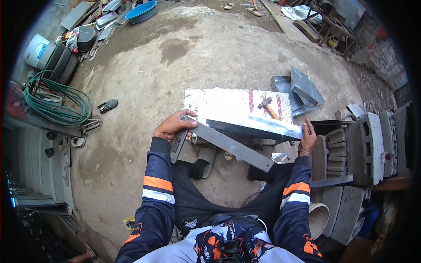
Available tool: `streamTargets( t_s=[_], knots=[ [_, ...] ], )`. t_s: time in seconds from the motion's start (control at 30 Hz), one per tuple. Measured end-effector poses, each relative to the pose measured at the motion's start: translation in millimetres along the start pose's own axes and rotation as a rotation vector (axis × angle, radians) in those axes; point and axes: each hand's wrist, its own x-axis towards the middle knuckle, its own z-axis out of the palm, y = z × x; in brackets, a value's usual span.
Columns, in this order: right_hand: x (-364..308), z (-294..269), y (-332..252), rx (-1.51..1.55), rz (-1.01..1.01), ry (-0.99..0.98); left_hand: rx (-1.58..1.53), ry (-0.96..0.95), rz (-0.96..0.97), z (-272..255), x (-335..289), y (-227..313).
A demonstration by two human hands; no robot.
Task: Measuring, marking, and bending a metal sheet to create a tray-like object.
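My left hand (172,126) is closed around the corner of a grey metal square (232,145), thumb on top. Its long blade slants down to the right above my knees, and its short thick arm points down toward my left thigh. In front of the blade lies a long folded piece of sheet metal (263,126), along the near side of a diamond-plate surface (197,98). The fingers of my right hand (308,136) grip the right end of this piece, thumb raised. A hammer (269,108) with a wooden handle rests on the plate just behind it.
Bent sheet metal pieces (305,90) lie beyond the plate's right side. Concrete blocks (372,144) stand close on my right, near a round pipe (319,218). A coiled green hose (55,101) hangs at the left, and a dark shoe (107,106) lies on the concrete floor.
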Motion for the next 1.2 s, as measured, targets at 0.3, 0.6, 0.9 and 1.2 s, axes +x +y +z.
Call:
streamTargets(
  t_s=[0.3, 0.6, 0.9, 1.2],
  knots=[
    [1, 1, -6, 0.102, 0.031, -0.055, 0.122, -0.006, -0.117, 10, 13, -6],
    [1, -2, -3, 0.144, 0.05, -0.09, 0.129, 0.007, -0.158, 7, 26, -2],
    [1, -5, -5, 0.148, 0.101, -0.16, 0.174, -0.001, -0.258, 0, 28, 8],
    [3, -6, 3, 0.166, 0.034, -0.195, 0.146, 0.041, -0.301, 9, 23, 11]
  ],
)
